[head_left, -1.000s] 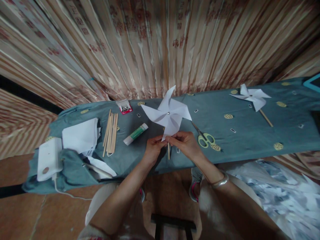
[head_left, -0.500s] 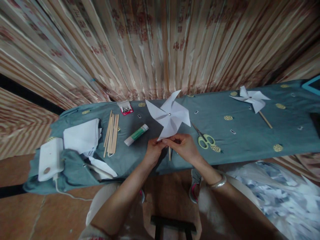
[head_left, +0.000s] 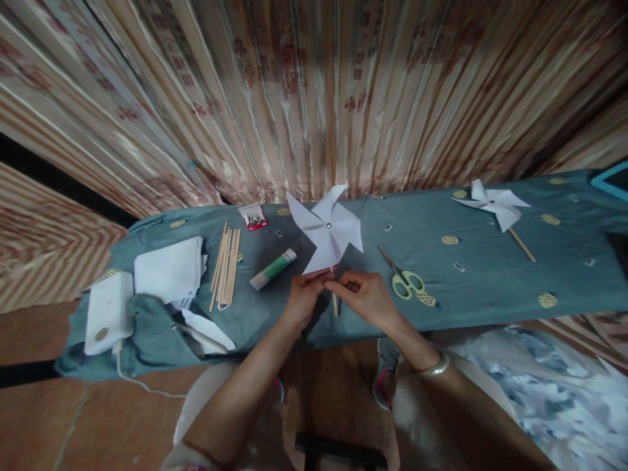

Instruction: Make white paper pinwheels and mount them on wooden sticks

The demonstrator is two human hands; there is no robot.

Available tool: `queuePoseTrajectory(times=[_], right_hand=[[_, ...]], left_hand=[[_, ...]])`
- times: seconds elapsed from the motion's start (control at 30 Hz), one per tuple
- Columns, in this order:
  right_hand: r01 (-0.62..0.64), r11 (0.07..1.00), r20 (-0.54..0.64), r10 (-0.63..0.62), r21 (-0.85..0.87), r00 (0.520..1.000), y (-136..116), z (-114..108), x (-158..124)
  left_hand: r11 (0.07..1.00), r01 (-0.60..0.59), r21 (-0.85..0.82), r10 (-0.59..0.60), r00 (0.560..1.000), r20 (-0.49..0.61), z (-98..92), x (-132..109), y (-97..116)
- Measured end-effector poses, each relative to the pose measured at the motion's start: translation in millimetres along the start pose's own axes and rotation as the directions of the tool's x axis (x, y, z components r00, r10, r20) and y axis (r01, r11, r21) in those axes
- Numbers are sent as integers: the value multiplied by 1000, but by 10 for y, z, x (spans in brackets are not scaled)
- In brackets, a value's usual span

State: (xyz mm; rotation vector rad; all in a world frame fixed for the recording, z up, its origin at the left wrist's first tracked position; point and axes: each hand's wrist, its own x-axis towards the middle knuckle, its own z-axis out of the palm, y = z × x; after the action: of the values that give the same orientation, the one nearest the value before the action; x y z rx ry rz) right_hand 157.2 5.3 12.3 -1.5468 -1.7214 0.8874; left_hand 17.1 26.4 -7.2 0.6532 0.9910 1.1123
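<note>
A white paper pinwheel (head_left: 328,241), with a pin head at its centre, is held up over the cloth with its blades facing me. Its thin wooden stick (head_left: 335,305) shows below my fingers. My left hand (head_left: 303,297) is closed round the stick just under the lowest blade. From the other side my right hand (head_left: 367,297) pinches at the same place, thumb and fingertips meeting those of the left. What exactly each fingertip presses is partly hidden. Scissors with light green handles (head_left: 403,281) lie to the right of my right hand; a glue stick (head_left: 273,269) lies to the left.
The table's teal cloth (head_left: 490,288) carries a bundle of wooden sticks (head_left: 226,268), an opened box of pins (head_left: 254,218), stacked white paper (head_left: 169,268) and a white corded device (head_left: 108,314). Another pinwheel (head_left: 500,201) lies at the right. A bag of paper pieces (head_left: 549,386) stands below.
The pinwheel has turned a little and its right-hand blades have drawn in to the left. My right hand's fingers have shifted slightly at the stick. The whole view has tilted slightly.
</note>
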Motion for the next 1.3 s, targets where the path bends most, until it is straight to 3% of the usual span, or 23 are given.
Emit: queuePoseTrajectory(times=[0.13, 0.27, 1.07, 1.3], right_hand=[[79, 969, 26, -74, -234, 997, 5, -4, -39], [99, 940, 66, -82, -326, 994, 4, -5, -67], [129, 944, 157, -84, -304, 984, -1, 13, -124], [144, 929, 136, -102, -341, 985, 48, -36, -130]], left_hand=[[1000, -26, 6, 26, 1000, -6, 10, -3, 39], [999, -33, 0, 33, 999, 15, -15, 0, 45], [1000, -2, -10, 3, 999, 49, 19, -23, 56], [1000, 2, 1, -2, 998, 58, 32, -29, 34]])
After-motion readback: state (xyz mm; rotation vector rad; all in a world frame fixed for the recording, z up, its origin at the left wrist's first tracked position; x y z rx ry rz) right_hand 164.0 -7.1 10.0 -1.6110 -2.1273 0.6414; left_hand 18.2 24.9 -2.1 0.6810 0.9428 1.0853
